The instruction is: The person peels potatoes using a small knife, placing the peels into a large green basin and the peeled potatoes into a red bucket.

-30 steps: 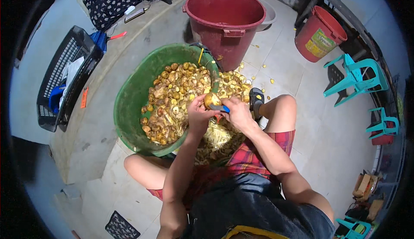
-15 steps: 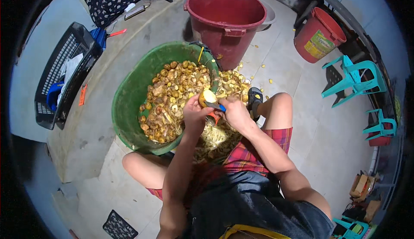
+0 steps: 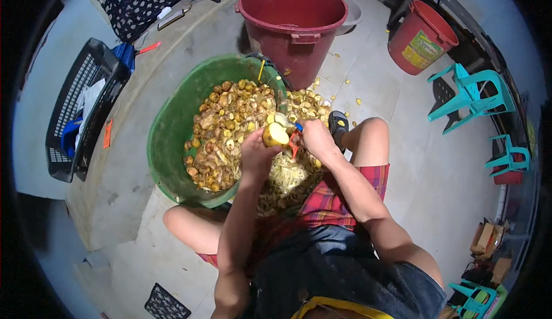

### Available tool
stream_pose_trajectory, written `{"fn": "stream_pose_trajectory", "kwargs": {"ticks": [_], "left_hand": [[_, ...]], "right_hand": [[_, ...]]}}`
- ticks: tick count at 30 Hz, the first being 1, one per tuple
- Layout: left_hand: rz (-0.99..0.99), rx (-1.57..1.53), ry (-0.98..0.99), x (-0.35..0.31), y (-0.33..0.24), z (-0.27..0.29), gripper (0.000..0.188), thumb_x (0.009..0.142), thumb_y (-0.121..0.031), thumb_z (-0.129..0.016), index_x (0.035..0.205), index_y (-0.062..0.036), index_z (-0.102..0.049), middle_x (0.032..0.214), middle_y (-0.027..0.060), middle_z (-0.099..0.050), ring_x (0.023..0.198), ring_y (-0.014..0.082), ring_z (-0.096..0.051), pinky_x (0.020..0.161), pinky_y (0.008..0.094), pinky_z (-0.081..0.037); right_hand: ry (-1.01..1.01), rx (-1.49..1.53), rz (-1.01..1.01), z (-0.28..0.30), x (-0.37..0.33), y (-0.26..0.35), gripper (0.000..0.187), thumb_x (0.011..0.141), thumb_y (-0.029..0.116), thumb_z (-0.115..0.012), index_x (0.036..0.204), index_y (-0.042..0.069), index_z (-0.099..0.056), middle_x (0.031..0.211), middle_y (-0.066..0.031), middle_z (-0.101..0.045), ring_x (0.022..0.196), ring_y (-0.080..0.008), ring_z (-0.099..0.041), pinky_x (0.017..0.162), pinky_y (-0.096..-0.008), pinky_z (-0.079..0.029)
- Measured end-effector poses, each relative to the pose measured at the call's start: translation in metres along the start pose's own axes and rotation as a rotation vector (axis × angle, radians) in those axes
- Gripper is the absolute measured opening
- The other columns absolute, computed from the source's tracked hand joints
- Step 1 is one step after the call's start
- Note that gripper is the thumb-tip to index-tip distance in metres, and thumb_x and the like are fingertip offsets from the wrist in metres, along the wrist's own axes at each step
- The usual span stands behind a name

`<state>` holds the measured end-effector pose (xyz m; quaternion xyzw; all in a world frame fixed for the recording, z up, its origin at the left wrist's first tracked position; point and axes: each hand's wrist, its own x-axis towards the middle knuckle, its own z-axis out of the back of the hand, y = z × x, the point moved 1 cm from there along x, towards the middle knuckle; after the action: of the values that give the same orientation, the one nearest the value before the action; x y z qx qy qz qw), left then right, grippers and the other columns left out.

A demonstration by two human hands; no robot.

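Observation:
My left hand [image 3: 256,153] is closed around a round, yellow-brown fruit or tuber [image 3: 276,135] with a pale yellow cut face turned up. My right hand [image 3: 317,140] grips a knife [image 3: 298,127] by its blue handle; the blade points left, just above the cut face. An orange-red tool [image 3: 294,145] shows below the right fingers, its kind unclear. Under both hands lies a heap of pale shreds [image 3: 286,176] between my legs. To the left, a big green tub [image 3: 172,126] holds many brown round pieces and peelings.
Beyond the green tub stands a large dark red bin [image 3: 293,37]. A smaller red bucket [image 3: 422,40] and teal plastic chairs [image 3: 474,94] are at the right. A black crate [image 3: 75,109] sits far left, beside a concrete ledge [image 3: 123,123]. Peel scraps dot the floor.
The knife has lifted off the cut face and swung up and away from me. The left hand has tilted the fruit or tuber, so more of its pale face shows.

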<state>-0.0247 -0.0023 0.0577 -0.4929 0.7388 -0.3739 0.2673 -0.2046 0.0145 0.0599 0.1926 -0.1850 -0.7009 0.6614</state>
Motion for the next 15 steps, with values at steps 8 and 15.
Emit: {"fn": "stream_pose_trajectory", "kwargs": {"ticks": [8,15], "left_hand": [[-0.042,0.211,0.0,0.0,-0.002,0.006,0.048,0.072,0.016,-0.062,0.118,0.0097,-0.053,0.106,0.0118,-0.063,0.094,0.0201,-0.063,0.085,0.0312,-0.053],[-0.021,-0.139,-0.054,0.005,-0.005,0.011,0.047,0.074,0.013,-0.063,0.119,0.0091,-0.05,0.108,0.0116,-0.062,0.099,0.0191,-0.062,0.087,0.0304,-0.052]], "right_hand": [[-0.026,-0.048,0.108,0.007,-0.019,0.025,0.027,0.078,0.022,-0.071,0.098,0.004,-0.065,0.08,-0.0202,-0.066,0.077,-0.0373,-0.067,0.07,-0.0475,-0.054],[-0.068,-0.042,0.14,-0.001,-0.014,0.019,0.027,0.077,0.021,-0.072,0.095,0.003,-0.063,0.073,-0.0191,-0.066,0.071,-0.0386,-0.066,0.066,-0.0476,-0.053]]}}
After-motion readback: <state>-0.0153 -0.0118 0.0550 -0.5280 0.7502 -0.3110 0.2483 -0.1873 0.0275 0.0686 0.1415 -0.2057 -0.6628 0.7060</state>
